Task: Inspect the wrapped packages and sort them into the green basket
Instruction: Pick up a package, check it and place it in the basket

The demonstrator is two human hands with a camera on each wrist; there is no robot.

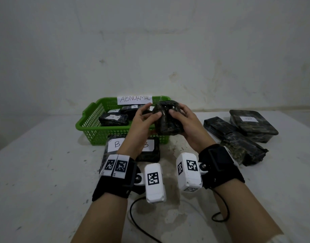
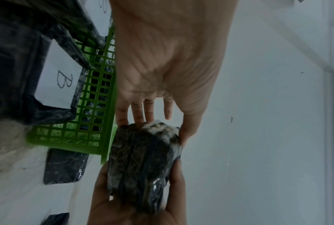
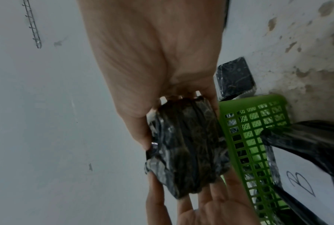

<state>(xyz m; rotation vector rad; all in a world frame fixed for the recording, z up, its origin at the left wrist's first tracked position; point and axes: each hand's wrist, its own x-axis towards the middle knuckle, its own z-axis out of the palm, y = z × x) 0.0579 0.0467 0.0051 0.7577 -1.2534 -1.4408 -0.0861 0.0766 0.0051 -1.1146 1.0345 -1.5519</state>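
Head view: a dark wrapped package (image 1: 167,118) is held in the air between both hands, just in front of the green basket (image 1: 91,127) and above its near rim. The left hand (image 1: 142,123) grips it from the 9 o'clock side, thumb on the front and fingers (image 2: 139,112) curled against its far face. The right hand (image 1: 187,127) clasps it from 3 o'clock, thumb across the front, fingers wrapped behind. The basket holds several dark packages with white labels and bears a paper sign reading "ABNORMAL" (image 1: 134,99) at its 12 o'clock rim. At 6 o'clock of the basket, on the desk (image 1: 45,181), lie packages labelled "B" (image 1: 115,146). At 3 o'clock sits a cluster of more wrapped packages (image 1: 245,130).
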